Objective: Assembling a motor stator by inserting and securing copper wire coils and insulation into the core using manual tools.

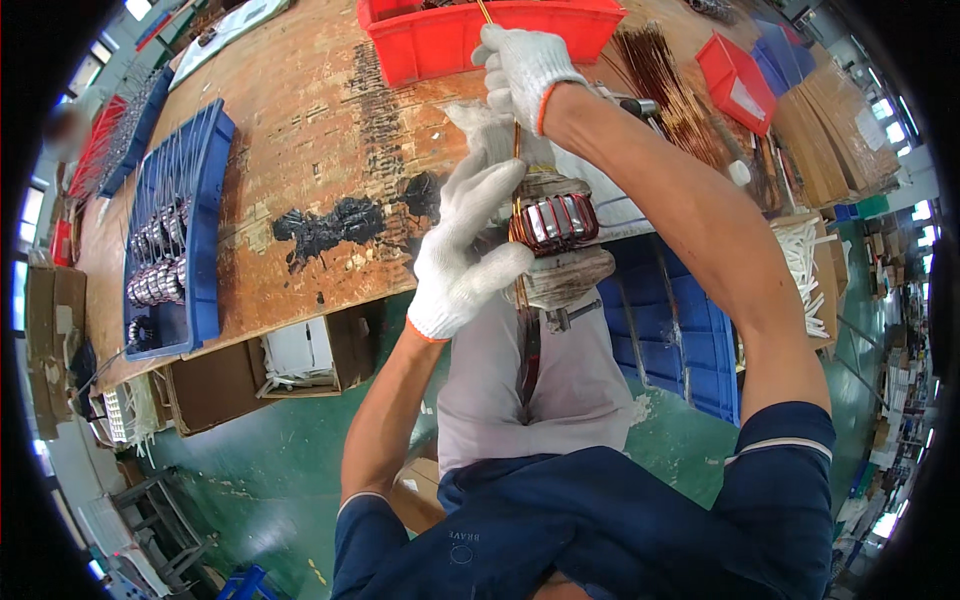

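A ring-shaped coil (pixel 556 222), silvery with copper wire wound round it, sits between worn pads of a clamp (pixel 562 280) at the table's front edge. My right hand (pixel 525 72), in a white knit glove, is closed round copper wire (pixel 517 140) that runs up from the coil's left side; its end sticks out above the fist. Beside the coil, my left hand (pixel 460 250), gloved too, has its thumb and fingers apart. Its fingertips are close by the wire; whether they touch it I cannot tell. More copper strands (pixel 527 340) hang below the coil.
A red bin (pixel 420 48) stands at the back. Bundled copper wires (pixel 665 85) and a smaller red bin (pixel 733 85) lie to the right. At left, a blue tray (pixel 205 290) holds several wound coils. Black residue (pixel 335 228) marks the wooden table (pixel 290 130). A blue bin (pixel 670 330) stands below the edge.
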### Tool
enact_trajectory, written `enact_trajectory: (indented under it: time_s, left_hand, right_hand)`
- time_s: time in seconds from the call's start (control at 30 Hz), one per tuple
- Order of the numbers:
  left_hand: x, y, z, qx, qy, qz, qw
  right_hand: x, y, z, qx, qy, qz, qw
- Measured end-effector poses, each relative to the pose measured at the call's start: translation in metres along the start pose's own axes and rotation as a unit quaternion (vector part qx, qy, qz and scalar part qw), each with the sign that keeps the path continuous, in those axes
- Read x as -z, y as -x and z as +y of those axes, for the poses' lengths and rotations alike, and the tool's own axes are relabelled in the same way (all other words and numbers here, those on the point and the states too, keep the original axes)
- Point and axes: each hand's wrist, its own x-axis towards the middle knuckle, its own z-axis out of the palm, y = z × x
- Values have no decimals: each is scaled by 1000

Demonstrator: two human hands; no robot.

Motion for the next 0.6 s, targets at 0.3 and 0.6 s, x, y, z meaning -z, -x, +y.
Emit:
enact_trajectory:
  time_s: [0.3,0.6]
  left_hand:
    - [-7,0,-2,27,31,37,998]
    - [-13,-1,-1,10,61,34,998]
  right_hand:
    - [46,42,-26,186,487,-51,852]
    - [84,223,76,416,354,83,834]
